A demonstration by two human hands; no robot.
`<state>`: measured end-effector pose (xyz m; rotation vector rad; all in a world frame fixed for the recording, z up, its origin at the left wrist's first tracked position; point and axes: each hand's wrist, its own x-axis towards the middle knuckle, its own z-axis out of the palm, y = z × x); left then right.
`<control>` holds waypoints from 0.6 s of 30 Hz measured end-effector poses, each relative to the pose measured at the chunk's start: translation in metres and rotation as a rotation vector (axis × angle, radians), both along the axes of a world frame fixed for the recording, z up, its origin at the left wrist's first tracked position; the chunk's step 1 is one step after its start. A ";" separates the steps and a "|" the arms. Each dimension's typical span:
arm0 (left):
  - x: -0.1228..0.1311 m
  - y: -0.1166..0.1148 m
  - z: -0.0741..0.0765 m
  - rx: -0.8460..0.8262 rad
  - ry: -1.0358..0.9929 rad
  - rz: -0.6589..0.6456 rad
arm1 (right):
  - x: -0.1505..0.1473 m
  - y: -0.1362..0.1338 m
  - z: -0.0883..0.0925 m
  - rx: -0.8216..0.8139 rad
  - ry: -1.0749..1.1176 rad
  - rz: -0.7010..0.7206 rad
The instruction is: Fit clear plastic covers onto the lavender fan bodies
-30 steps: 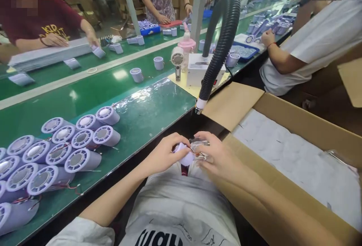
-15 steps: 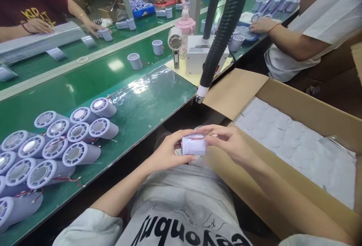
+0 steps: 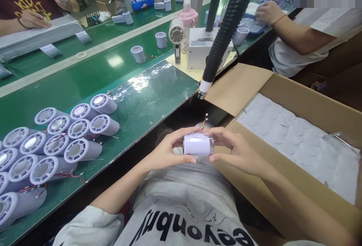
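Note:
In front of my lap I hold a lavender cylindrical fan housing (image 3: pixel 198 144) lying sideways between both hands. My left hand (image 3: pixel 166 148) is closed around its left end, thumb below and fingers above. The right end, which looks clear or wrapped in something shiny, sits between the thumb and fingers of my right hand (image 3: pixel 240 148). Thin wires (image 3: pixel 204 122) in red, yellow and black rise from its top to a small white connector. To the left on the green bench, several similar housings (image 3: pixel 82 150) lie in rows, vented ends towards me, some with red wires trailing.
A black flexible hose (image 3: pixel 226 31) hangs ahead, its metal nozzle near the bench edge. An open cardboard box (image 3: pixel 316 87) with a white padded layer (image 3: pixel 299 144) stands right. Behind the bench are a white machine (image 3: pixel 198 52), handheld fans and a green belt (image 3: pixel 104 65); other people work around it.
My right fingers have left the wires and moved onto the housing's right end. The wires now stick up freely. Across the belt, a person's hand has lifted a lavender part.

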<state>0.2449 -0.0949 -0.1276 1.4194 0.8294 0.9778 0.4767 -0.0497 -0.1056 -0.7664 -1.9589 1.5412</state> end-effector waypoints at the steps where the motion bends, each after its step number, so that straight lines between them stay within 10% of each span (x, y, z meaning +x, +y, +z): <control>1: 0.000 0.000 0.000 0.004 0.000 0.001 | 0.000 0.000 0.000 -0.034 0.004 0.001; 18: -0.004 -0.002 0.003 0.030 0.069 -0.030 | -0.004 0.000 -0.008 -0.547 0.086 -0.010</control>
